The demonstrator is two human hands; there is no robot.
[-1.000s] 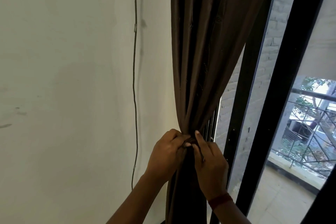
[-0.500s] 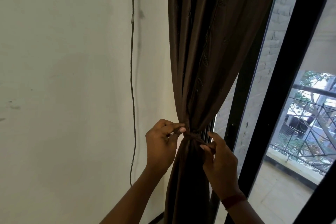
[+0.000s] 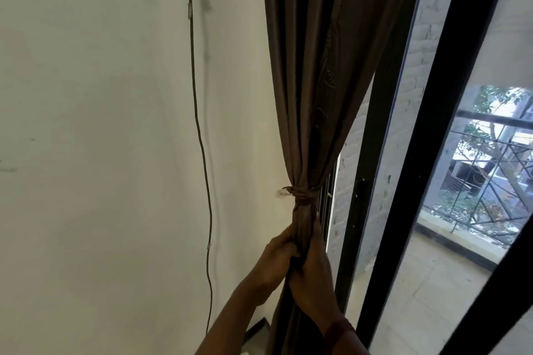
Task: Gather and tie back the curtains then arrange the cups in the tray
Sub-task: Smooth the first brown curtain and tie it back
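A dark brown curtain (image 3: 320, 72) hangs beside the window, gathered into a narrow bunch. A brown tie-back (image 3: 302, 196) is wrapped round the bunch and runs to a small clear hook (image 3: 283, 192) on the wall. Below the tie, my left hand (image 3: 278, 261) grips the gathered cloth from the left. My right hand (image 3: 313, 274) grips the same bunch from the right, touching the left hand. No cups or tray are in view.
A white wall (image 3: 101, 153) fills the left side, with a thin dark cable (image 3: 202, 147) clipped down it. Black window frames (image 3: 432, 135) stand to the right, with a balcony railing (image 3: 490, 170) outside.
Both hands have left the tie-back and dropped lower, and now grip the bunched curtain below it. The tie stays wrapped round the curtain.
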